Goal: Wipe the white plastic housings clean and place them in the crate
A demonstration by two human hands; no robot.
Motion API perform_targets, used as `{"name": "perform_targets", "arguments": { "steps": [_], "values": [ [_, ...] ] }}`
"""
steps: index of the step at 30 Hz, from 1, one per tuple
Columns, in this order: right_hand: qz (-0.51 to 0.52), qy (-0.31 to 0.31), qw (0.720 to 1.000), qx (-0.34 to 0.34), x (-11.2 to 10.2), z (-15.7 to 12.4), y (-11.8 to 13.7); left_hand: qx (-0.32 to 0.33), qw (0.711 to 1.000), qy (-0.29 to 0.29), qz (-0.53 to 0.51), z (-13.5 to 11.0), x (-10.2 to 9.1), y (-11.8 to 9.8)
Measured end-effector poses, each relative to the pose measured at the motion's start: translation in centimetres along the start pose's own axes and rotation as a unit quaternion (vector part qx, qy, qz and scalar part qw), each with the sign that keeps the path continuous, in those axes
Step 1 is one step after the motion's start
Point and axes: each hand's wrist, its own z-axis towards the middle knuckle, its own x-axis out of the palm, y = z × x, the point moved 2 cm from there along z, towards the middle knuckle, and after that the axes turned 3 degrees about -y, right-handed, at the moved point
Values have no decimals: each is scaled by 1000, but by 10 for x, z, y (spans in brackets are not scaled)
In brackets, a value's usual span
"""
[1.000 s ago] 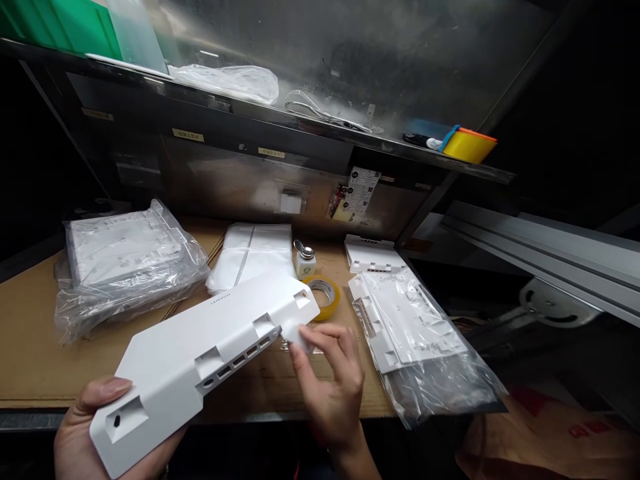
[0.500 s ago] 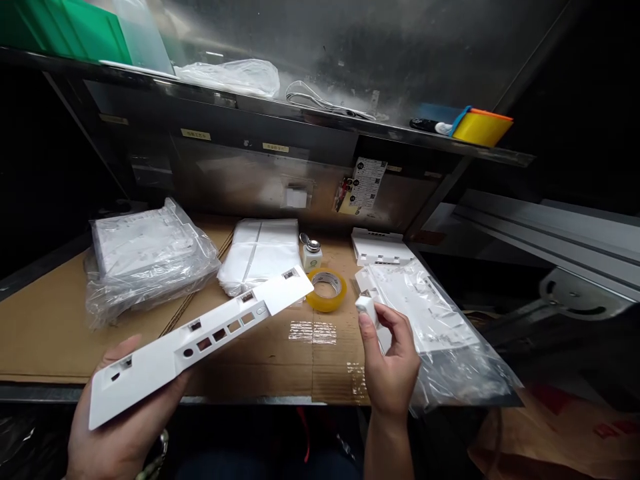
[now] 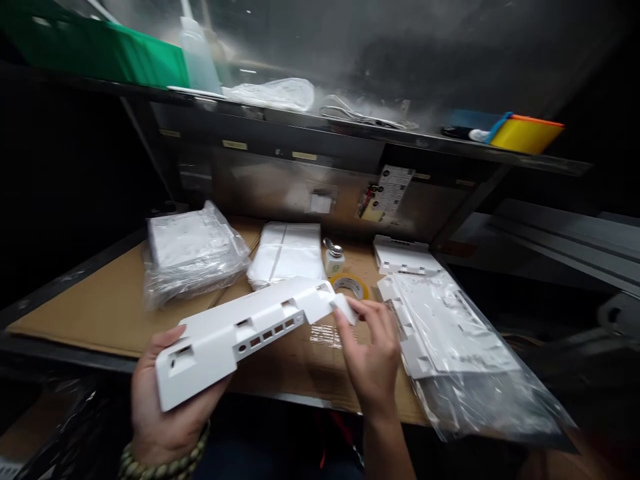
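Observation:
My left hand point(image 3: 160, 400) grips the near end of a long white plastic housing point(image 3: 240, 333) with a row of small rectangular openings along one side. It is held above the cardboard-covered bench point(image 3: 100, 313), its far end pointing up and right. My right hand point(image 3: 367, 350) pinches a small white piece point(image 3: 345, 308) against that far end. A roll of yellow tape point(image 3: 350, 285) lies just behind the fingers.
Bagged white plastic parts lie at the left point(image 3: 193, 250) and at the right point(image 3: 450, 333). A stack of clear bags point(image 3: 287, 253) and a small bottle point(image 3: 334, 259) sit at the back. A shelf above carries a green bin point(image 3: 115, 57) and a yellow tub point(image 3: 530, 133).
My right hand, out to the right half a second ago with the small white piece, has come back to the housing's far end. The housing has tilted and the view has swung left.

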Motion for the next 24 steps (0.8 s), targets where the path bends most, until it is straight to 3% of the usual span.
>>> {"name": "perform_targets", "arguments": {
  "steps": [7,11,14,18,24],
  "values": [
    [41,55,998,-16,-1,-17,-15,-13,997,55,-50,-2,11,10],
    [-70,-47,990,116,-19,-18,-49,-42,988,137,-49,4,5,9],
    [-85,-65,969,223,-33,-21,-65,-47,968,245,-40,11,-1,8],
    [50,-28,931,360,-41,-32,-68,2,934,350,-71,19,-4,10],
    [307,-4,844,441,-33,-41,-67,-15,925,369,-88,24,-14,7]
  ]
}}
